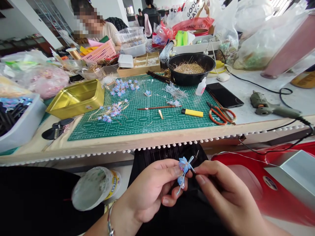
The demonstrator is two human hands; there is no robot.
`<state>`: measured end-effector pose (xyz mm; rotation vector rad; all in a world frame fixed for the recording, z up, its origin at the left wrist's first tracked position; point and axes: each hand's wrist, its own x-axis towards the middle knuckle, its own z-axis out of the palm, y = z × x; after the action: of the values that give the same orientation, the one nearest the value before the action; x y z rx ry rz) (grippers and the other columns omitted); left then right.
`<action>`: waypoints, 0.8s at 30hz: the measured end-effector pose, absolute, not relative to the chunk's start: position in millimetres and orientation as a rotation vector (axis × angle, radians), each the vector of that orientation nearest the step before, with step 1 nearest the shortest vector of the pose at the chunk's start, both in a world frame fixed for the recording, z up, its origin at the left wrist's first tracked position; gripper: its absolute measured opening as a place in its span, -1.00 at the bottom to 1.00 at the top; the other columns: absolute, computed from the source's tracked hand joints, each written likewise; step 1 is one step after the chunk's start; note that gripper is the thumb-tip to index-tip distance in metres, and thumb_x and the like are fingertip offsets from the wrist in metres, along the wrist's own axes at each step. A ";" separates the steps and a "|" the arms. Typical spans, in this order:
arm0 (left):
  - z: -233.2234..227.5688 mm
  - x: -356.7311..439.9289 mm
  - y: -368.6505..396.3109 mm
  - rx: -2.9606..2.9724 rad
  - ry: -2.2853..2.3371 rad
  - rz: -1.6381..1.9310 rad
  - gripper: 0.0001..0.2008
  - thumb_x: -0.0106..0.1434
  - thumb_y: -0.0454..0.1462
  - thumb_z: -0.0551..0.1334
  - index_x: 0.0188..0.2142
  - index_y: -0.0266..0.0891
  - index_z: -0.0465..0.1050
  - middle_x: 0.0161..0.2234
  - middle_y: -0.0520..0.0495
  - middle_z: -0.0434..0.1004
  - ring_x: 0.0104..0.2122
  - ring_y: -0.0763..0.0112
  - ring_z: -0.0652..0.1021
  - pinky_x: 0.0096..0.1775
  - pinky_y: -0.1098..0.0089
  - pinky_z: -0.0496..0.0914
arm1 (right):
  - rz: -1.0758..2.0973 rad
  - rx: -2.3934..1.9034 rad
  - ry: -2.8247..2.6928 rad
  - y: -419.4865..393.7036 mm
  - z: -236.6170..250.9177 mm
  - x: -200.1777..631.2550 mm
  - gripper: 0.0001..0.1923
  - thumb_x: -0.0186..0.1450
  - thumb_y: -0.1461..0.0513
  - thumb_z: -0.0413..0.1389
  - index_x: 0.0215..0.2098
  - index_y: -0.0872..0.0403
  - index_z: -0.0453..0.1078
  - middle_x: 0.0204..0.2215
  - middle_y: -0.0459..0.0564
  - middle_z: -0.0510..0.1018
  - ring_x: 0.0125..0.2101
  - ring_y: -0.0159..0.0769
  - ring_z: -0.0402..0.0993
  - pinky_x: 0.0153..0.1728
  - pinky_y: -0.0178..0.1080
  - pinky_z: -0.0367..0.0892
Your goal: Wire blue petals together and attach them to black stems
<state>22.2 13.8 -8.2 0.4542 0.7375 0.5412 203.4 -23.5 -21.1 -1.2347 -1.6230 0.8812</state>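
Over my lap, my left hand (161,186) pinches a small blue flower ornament (184,165) between thumb and fingers. A blue bead cluster (181,181) with a clear bead dangles below its petals. My right hand (222,188) is closed at the flower's right side, thumb and forefinger pinching the end of a thin pale-blue wire (192,167). A dark thin tip sticks up behind the flower; I cannot make out what it belongs to. On the green cutting mat (118,129) lie blue flower sprigs (110,111), a brown hair stick (159,107) and a gold clip (160,114).
A yellow lighter (193,112), orange-handled scissors (220,113), a phone (225,95), a glue bottle (201,87) and a glue gun (273,106) lie to the right. A gold tin (76,98) and black bowl (172,73) stand behind. A bucket (92,188) is below left; a person sits opposite.
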 end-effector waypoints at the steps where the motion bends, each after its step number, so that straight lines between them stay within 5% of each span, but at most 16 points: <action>1: -9.1 21.3 14.1 0.437 0.724 0.537 -0.83 0.30 -0.28 0.24 -0.34 -0.38 0.52 -0.51 -0.01 0.37 -0.63 0.69 0.29 -0.69 0.69 0.01 | 0.855 -1.220 -1.649 -23.8 -21.4 203.4 -0.87 0.36 0.30 0.07 -0.23 -0.08 0.39 -0.45 -0.16 0.54 -0.48 -0.39 0.45 -0.50 -0.42 0.33; 8: -13.0 14.6 13.4 0.359 0.661 0.480 -0.84 0.26 -0.28 0.28 -0.32 -0.39 0.53 -0.53 0.02 0.34 -0.64 0.71 0.23 -0.69 0.70 0.00 | 1.333 -1.180 -1.336 -17.2 -25.6 202.8 -0.85 0.35 0.18 0.13 -0.38 0.00 0.40 -0.52 -0.17 0.46 -0.51 -0.45 0.32 -0.48 -0.45 0.26; 13: -1.5 11.3 8.6 0.534 0.762 0.466 -0.82 0.29 -0.23 0.25 -0.31 -0.34 0.52 -0.51 0.05 0.31 -0.63 0.70 0.21 -0.67 0.67 -0.05 | 1.836 -0.957 -1.213 2.1 -44.7 207.2 -0.69 0.33 -0.01 0.13 -0.36 0.05 0.29 -0.59 -0.24 0.30 -0.67 -0.55 -0.09 -0.69 -0.46 -0.12; 17: 20.0 12.4 -2.8 1.116 0.925 0.358 -0.79 0.33 -0.18 0.19 -0.31 -0.26 0.52 -0.52 0.07 0.32 -0.57 0.62 0.29 -0.57 0.62 0.14 | 1.939 -0.795 -1.551 35.0 -34.9 211.6 -0.72 0.22 0.07 0.23 -0.44 0.12 0.39 -0.60 -0.17 0.39 -0.65 -0.50 0.16 -0.65 -0.44 0.06; 21: 23.9 15.1 -17.7 2.024 0.954 0.447 -0.77 0.32 -0.34 0.08 -0.33 -0.24 0.52 -0.45 -0.05 0.52 -0.46 0.40 0.49 -0.39 0.46 0.37 | 1.805 -0.626 -1.977 54.7 11.3 211.9 -0.90 0.25 0.38 0.15 -0.42 0.16 0.49 -0.49 -0.08 0.50 -0.44 -0.40 0.38 -0.38 -0.35 0.24; 24: 14.9 14.2 -25.0 2.413 1.002 0.527 -0.71 0.30 -0.41 -0.01 -0.32 -0.28 0.49 -0.50 -0.09 0.52 -0.55 0.31 0.49 -0.51 0.36 0.39 | 1.185 -0.618 -2.406 42.5 40.5 211.4 -0.80 0.34 0.39 0.04 -0.39 0.14 0.46 -0.50 -0.08 0.43 -0.44 -0.37 0.29 -0.40 -0.31 0.17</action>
<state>14.2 -25.0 14.9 2.4134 1.0016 0.5273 211.4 42.5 40.5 -0.6179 -2.4061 1.1848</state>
